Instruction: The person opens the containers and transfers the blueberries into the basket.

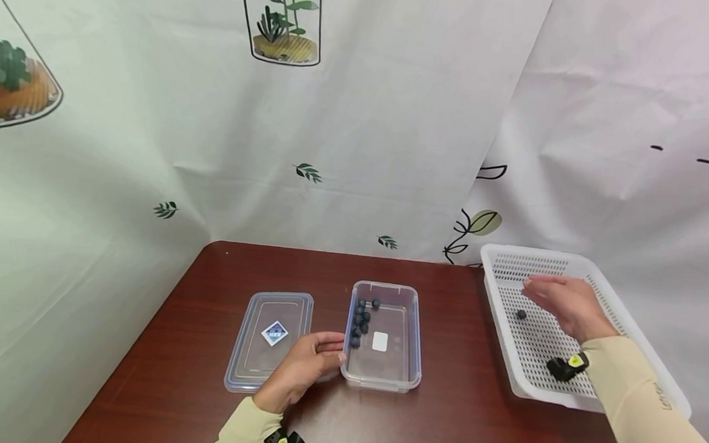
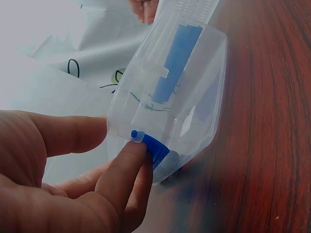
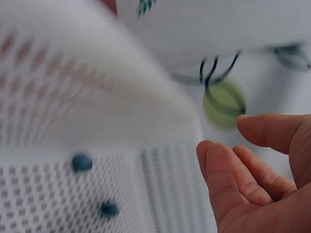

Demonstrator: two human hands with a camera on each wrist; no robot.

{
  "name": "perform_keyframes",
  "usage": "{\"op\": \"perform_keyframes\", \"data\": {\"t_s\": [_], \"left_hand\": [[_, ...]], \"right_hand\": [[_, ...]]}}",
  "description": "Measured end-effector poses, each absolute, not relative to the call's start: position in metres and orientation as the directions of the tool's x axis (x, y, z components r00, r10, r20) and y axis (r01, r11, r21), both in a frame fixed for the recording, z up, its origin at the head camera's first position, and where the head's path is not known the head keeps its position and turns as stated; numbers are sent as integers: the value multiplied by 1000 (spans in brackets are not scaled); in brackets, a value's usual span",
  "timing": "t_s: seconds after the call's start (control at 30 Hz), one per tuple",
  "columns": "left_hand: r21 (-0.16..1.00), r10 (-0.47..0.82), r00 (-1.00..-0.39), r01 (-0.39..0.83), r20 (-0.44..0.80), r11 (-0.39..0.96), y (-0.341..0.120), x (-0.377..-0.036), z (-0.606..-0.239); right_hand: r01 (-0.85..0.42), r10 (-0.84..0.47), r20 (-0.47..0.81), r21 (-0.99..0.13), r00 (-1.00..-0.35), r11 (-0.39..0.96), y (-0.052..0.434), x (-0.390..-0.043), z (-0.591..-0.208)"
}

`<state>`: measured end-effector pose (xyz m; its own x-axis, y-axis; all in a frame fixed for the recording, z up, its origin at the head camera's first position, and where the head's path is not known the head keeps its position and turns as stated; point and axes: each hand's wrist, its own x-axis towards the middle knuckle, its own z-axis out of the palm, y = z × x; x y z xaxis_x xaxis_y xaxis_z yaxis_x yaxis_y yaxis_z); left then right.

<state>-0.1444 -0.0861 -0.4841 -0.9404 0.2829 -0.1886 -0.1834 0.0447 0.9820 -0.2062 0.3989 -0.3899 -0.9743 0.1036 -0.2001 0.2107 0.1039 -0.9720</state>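
A clear plastic food container (image 1: 408,340) stands on the table with several blueberries (image 1: 356,330) along its left inner side. My left hand (image 1: 303,367) touches that container's near left side from outside, thumb and fingers fairly extended. In the left wrist view its fingertips meet the wall beside a blue strip (image 2: 154,145). Over the white perforated basket (image 1: 507,353) my right hand (image 1: 569,306) hovers, thumb apart from the fingers and nothing between them. Two blueberries, one (image 3: 82,162) and another (image 3: 109,209), lie on the basket floor in the right wrist view.
Left of the container lies its clear lid (image 1: 255,351), blue-edged and bearing a diamond label. Behind the dark red wooden table (image 1: 439,423) hangs a white cloth (image 1: 395,149) printed with plants. The basket stands at the table's right side, close to the cloth.
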Motion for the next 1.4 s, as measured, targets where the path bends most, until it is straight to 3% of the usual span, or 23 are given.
{"op": "perform_keyframes", "data": {"t_s": [0.23,0.63,1.13,1.4], "left_hand": [[983,280,-942,-177,-184,52,-86,-145,-485],[983,297,-937,-174,-183,56,-87,-146,-483],[983,292,-939,-179,-185,48,-87,-145,-481],[983,292,-939,-177,-183,48,-87,-144,-482]], "right_hand": [[138,38,-133,-964,-990,227,346,-203,-367],[75,-60,-97,-950,-993,304,269,-198,-358],[69,-166,-130,-942,-978,329,194,-200,-382],[95,-199,-159,-950,-967,298,157,-198,-413]]}}
